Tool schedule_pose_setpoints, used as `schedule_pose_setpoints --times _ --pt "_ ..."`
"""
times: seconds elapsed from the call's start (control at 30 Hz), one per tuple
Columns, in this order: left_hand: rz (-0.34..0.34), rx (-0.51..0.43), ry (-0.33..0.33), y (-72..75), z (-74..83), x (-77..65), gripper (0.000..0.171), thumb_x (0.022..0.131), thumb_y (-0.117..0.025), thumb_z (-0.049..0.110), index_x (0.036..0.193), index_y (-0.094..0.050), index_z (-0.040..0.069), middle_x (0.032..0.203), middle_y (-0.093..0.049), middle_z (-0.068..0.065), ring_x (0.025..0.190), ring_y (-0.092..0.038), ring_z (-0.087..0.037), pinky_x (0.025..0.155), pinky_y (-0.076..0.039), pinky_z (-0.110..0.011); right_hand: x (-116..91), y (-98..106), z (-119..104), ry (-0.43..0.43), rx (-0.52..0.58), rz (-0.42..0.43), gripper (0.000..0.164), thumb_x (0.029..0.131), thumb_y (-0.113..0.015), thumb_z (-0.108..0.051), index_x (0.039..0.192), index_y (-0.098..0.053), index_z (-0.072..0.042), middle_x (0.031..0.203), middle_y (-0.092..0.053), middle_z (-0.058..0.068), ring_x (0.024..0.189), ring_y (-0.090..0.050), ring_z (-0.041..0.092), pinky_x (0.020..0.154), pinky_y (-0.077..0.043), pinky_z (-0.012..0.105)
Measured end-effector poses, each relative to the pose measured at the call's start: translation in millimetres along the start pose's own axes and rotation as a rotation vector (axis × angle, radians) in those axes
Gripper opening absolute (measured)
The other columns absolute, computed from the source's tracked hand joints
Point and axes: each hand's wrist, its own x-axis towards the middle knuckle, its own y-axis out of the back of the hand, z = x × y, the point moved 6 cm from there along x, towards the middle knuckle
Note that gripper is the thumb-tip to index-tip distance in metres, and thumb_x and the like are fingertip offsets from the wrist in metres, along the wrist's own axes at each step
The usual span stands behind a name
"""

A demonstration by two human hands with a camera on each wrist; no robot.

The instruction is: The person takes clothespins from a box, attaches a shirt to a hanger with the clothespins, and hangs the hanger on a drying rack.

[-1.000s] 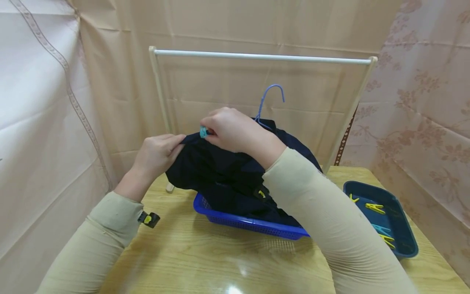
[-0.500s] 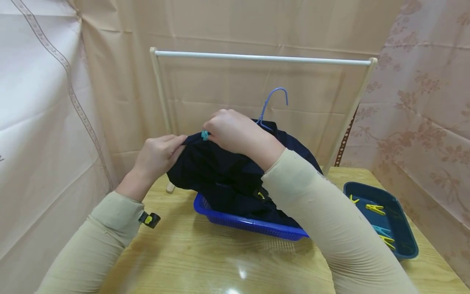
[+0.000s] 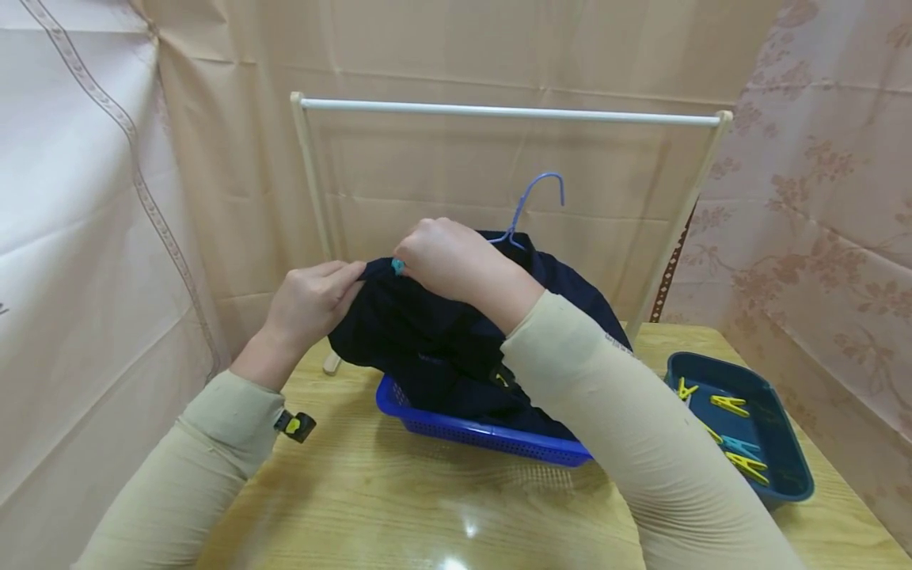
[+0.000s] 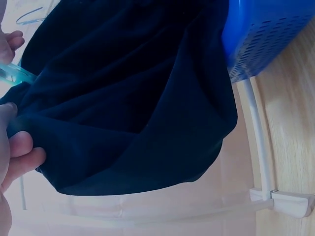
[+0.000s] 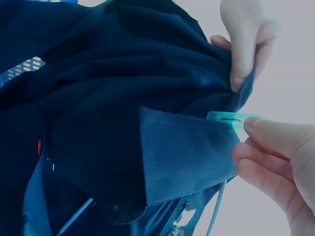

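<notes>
A dark navy shirt [image 3: 427,340], with a collar-like flap [image 5: 189,155] showing in the right wrist view, hangs over a blue hanger [image 3: 526,202] and droops into a blue basket [image 3: 484,437]. My left hand [image 3: 308,305] pinches the shirt's edge at its left end. Beside it, my right hand [image 3: 456,257] pinches a teal clothespin [image 5: 224,118] between thumb and fingers. The clothespin lies at the shirt's upper edge; how far its jaws reach over the cloth is hard to see. In the left wrist view, its teal end [image 4: 19,74] touches the cloth.
A white-barred rack [image 3: 506,111] stands behind the basket on the wooden table [image 3: 399,514]. To the right, a dark green tray [image 3: 780,443] holds several yellow and teal clothespins [image 3: 728,405]. Curtains [image 3: 499,47] close off the back and sides.
The hanger's hook has shifted slightly right and down. My right hand has dropped a little, and less of the clothespin shows past it. My left hand keeps its pinch, drifting slightly right.
</notes>
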Motion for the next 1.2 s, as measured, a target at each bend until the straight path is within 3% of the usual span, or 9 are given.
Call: schedule_pose_setpoints --times 0.2,0.43,0.73,1.0,1.2 --pt "0.005 0.002 -0.014 -1.8 0.4 -1.1 0.023 0.084 -0.08 -0.002 0.104 -0.071 -0.009 0.084 -0.072 -0.021 0.068 -0.072 -0.036 0.059 -0.061 -0.048 1.7 -7.7 -0.9 -0.013 -0.017 -0.008 0.017 0.102 -0.065 -0.02 0.106 -0.074 -0.006 0.091 -0.069 0.003 0.077 -0.06 0.017 0.079 -0.056 0.026" --pt "-0.006 -0.008 0.028 -2.0 -2.7 -1.6 0.024 0.083 -0.081 -0.001 0.104 -0.072 -0.009 0.085 -0.072 -0.022 0.07 -0.072 -0.036 0.06 -0.061 -0.048 1.4 -12.3 5.2 -0.008 -0.043 -0.001 0.025 0.103 -0.063 -0.026 0.119 -0.07 -0.008 0.109 -0.07 0.005 0.089 -0.065 0.018 0.086 -0.056 0.031" --pt "-0.049 -0.014 0.08 -5.9 -5.3 -1.3 0.022 0.085 -0.08 0.0 0.104 -0.072 -0.007 0.086 -0.073 -0.021 0.072 -0.073 -0.036 0.064 -0.061 -0.049 -5.3 -17.2 14.0 -0.026 -0.009 -0.025 0.035 0.1 -0.067 -0.031 0.127 -0.069 -0.009 0.117 -0.071 0.006 0.103 -0.068 0.02 0.095 -0.055 0.033" --pt "-0.063 -0.011 0.107 -6.2 -8.8 -3.0 0.022 0.086 -0.08 0.001 0.106 -0.073 -0.006 0.088 -0.074 -0.02 0.075 -0.073 -0.036 0.066 -0.061 -0.048 -15.6 -8.4 21.0 -0.012 0.0 0.022 0.032 0.1 -0.067 -0.032 0.121 -0.071 -0.008 0.102 -0.07 0.004 0.09 -0.067 0.018 0.084 -0.057 0.031" --pt "-0.053 -0.015 0.113 -4.2 -10.0 -5.5 0.023 0.086 -0.079 0.0 0.107 -0.073 -0.006 0.089 -0.074 -0.02 0.075 -0.073 -0.036 0.065 -0.061 -0.049 -29.8 1.4 29.7 0.046 0.068 0.126 0.025 0.1 -0.069 -0.028 0.112 -0.07 -0.006 0.084 -0.062 0.003 0.074 -0.059 0.018 0.069 -0.052 0.031"
